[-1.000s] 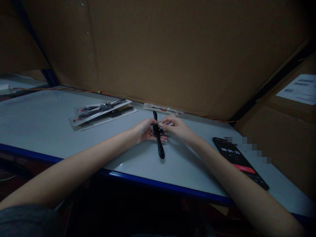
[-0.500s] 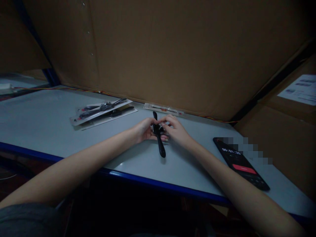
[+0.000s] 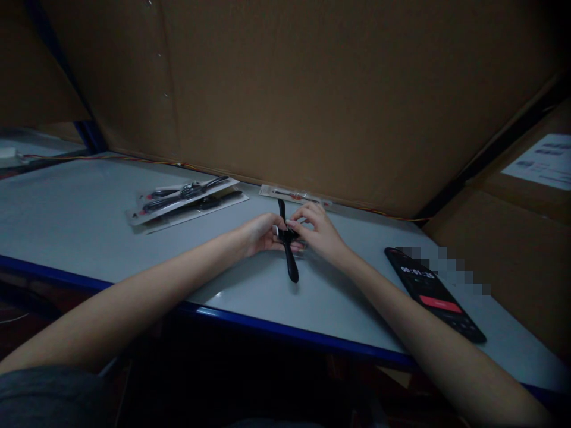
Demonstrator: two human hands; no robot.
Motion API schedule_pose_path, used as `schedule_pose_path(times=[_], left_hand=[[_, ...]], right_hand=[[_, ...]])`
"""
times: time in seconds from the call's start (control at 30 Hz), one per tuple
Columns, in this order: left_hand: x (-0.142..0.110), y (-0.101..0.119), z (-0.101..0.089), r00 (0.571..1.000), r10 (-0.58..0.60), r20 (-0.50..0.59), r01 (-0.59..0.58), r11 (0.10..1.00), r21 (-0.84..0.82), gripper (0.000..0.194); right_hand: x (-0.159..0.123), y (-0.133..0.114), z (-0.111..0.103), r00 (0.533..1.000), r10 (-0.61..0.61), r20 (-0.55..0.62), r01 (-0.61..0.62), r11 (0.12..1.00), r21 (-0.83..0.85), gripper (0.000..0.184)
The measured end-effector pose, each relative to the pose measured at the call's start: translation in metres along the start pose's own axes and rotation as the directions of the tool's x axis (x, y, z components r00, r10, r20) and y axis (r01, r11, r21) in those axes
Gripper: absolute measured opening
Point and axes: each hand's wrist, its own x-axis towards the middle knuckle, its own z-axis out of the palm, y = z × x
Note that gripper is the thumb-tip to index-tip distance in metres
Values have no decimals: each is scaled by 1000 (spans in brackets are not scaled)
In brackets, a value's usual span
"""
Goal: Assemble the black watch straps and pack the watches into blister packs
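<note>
A black wristwatch (image 3: 289, 252) with long straps lies on the grey table (image 3: 80, 214), one strap pointing away from me and one toward me. My left hand (image 3: 261, 233) grips the watch body from the left side. My right hand (image 3: 317, 232) has its fingers curled and pinched on the watch body from the right. Both hands rest on the table around the middle of the watch. The watch face is hidden between my fingers.
Flat packs holding black watch straps (image 3: 185, 199) lie to the left. A small clear packet (image 3: 297, 196) sits by the cardboard wall (image 3: 334, 101). A phone with a running timer (image 3: 432, 294) lies at the right. The table's blue edge (image 3: 250, 324) is near me.
My right fingers have shifted slightly on the watch body and the watch has turned a little. Both arms stay where they were.
</note>
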Motion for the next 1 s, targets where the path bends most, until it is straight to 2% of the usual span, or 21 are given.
schedule_pose_path(times=[0.1,0.23,0.33,0.47,0.53,0.6,0.67,0.8,0.9,1.0], left_hand=[[-2,-2,3,997,75,-14,-74,995,60,21],[-6,-3,7,991,130,-34,-127,989,79,20],[-9,-2,9,991,128,-51,-123,989,79,23],[-7,-2,9,992,118,-44,-115,991,76,24],[-5,-3,8,992,121,-32,-118,990,71,22],[-4,-4,6,992,123,-27,-121,990,72,20],[-3,-4,5,992,121,-33,-119,990,75,17],[-2,-4,4,990,138,-42,-134,988,74,14],[-3,-4,3,986,162,-47,-158,984,87,14],[-2,-7,3,980,193,-46,-187,976,108,17]], right_hand=[[0,2,1,998,67,18,-69,985,159,12],[-1,2,2,974,205,95,-226,898,377,18],[-2,1,4,965,243,102,-263,866,425,19],[-2,1,5,970,223,103,-245,858,452,18],[-2,2,4,983,170,74,-185,903,387,16],[-1,2,1,998,62,20,-65,971,230,14],[0,1,-4,998,-69,-6,69,997,47,13],[0,-3,-14,973,-223,62,231,953,-194,12],[0,-8,-19,957,-268,112,290,910,-296,10],[0,-15,-18,958,-260,124,287,897,-337,8]])
